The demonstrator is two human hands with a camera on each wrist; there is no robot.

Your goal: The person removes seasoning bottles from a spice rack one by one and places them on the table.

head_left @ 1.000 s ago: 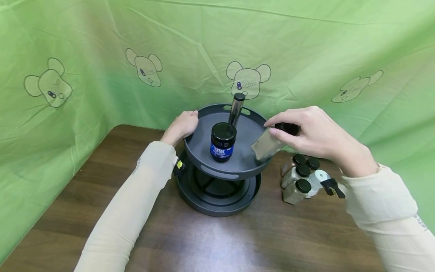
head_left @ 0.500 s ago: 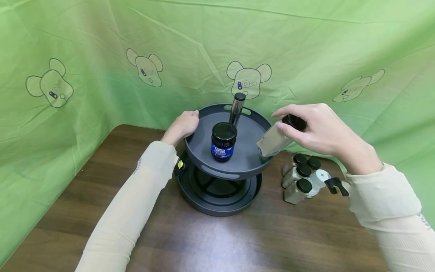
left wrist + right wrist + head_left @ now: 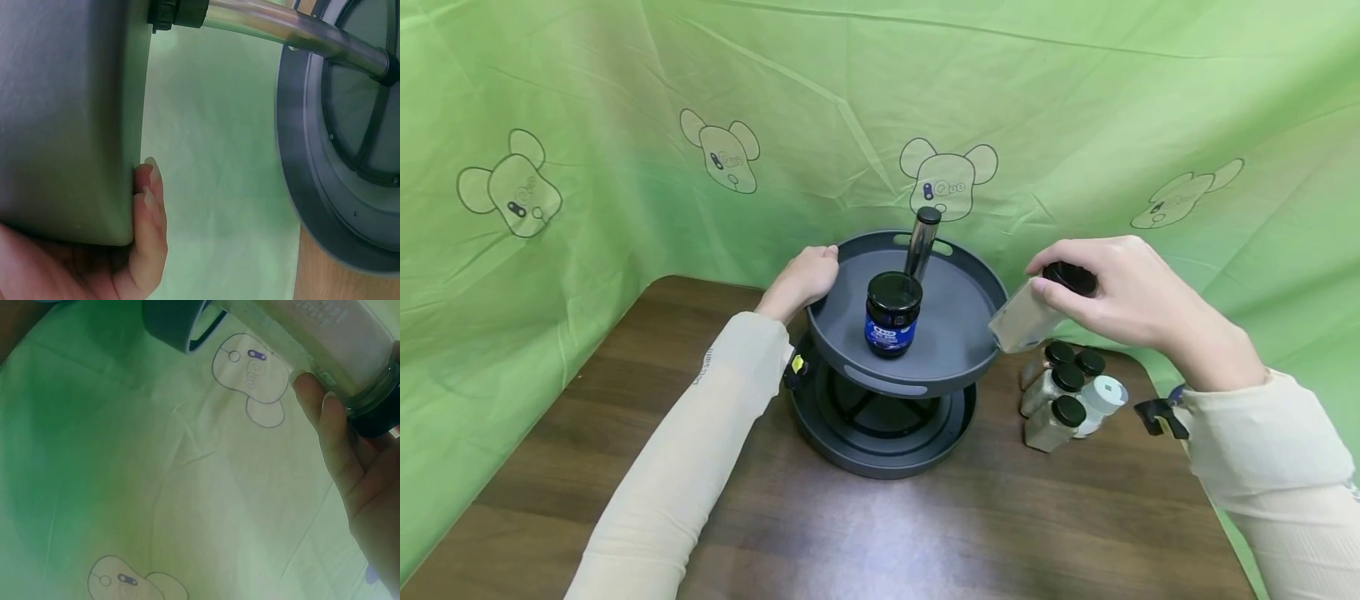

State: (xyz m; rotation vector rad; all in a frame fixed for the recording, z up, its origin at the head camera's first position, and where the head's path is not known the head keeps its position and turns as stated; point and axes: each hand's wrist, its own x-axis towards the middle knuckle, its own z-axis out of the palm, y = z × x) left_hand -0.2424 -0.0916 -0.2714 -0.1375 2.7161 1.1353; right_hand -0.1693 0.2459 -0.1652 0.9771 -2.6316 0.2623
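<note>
My left hand (image 3: 805, 277) grips the left rim of the grey upper tray (image 3: 955, 333) of a two-tier round stand; the left wrist view shows its fingers (image 3: 149, 231) curled under the tray. My right hand (image 3: 1131, 287) holds a clear square spice jar (image 3: 1024, 319) of pale contents by its black lid. Tilted, the jar has its base toward the tray's right rim. In the right wrist view the spice jar (image 3: 331, 344) is seen close, fingers around its lid end. A dark jar (image 3: 892, 317) with a blue label stands on the upper tray.
A black-capped tube (image 3: 920, 250) rises from the upper tray. Below lies the grey lower tray (image 3: 883, 462), joined by a clear tube (image 3: 300, 31). Right of the stand, several black-lidded spice jars (image 3: 1051, 429) and a white-capped bottle (image 3: 1103, 400) cluster on the wooden table (image 3: 880, 542).
My right hand has moved to the right with the spice jar, from over the upper tray to its right rim. The left hand stays on the tray.
</note>
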